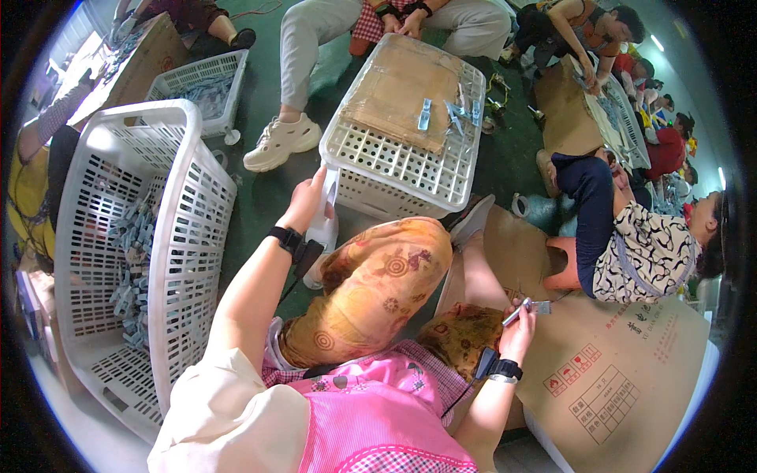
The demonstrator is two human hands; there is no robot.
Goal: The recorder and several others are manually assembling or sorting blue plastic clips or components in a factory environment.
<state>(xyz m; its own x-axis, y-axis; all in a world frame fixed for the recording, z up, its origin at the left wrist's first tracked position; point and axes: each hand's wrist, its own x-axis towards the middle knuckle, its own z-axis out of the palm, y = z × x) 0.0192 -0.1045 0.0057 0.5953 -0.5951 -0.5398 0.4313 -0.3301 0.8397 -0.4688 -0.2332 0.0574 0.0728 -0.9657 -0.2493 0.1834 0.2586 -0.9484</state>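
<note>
My left hand point(306, 202) is at the near left corner of an upturned white plastic crate point(398, 167). Its index finger lies against the crate's edge and the other fingers curl round the corner, partly hidden. On the crate lies a flattened brown cardboard sheet point(390, 91) with several small blue-silver clip-like pieces point(455, 117) on and beside it. Low on the right, beside my bent knee, my right hand point(516, 335) is closed round a slim silver metal tool point(516, 313). A small flat silver piece point(542, 307) shows at its fingertips.
A tall white basket point(193, 236) on the left holds many small grey metal pieces point(136, 268). Behind it stands another white crate point(229, 94) of pieces. A large printed carton point(615, 370) is at right. Several people sit around; one faces me across the crate.
</note>
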